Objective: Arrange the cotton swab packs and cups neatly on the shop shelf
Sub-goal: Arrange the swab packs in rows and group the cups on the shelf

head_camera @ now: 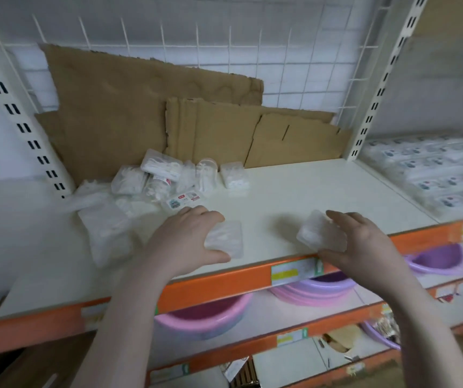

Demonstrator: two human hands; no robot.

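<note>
Plastic swab pack (226, 238) gripped by left hand (188, 233), another pack (320, 233) pinched by right hand (361, 242), cream shelf (294, 197)

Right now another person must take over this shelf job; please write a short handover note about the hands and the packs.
Left hand: grips a clear swab pack lying flat near the front edge of the shelf.
Right hand: holds a second pack, tilted, at the front edge.
Pile of packs and cups: loose at the back left, against the cardboard.
Done: two packs brought to the front.
Left: set both down straight, then line up the pile.
</note>
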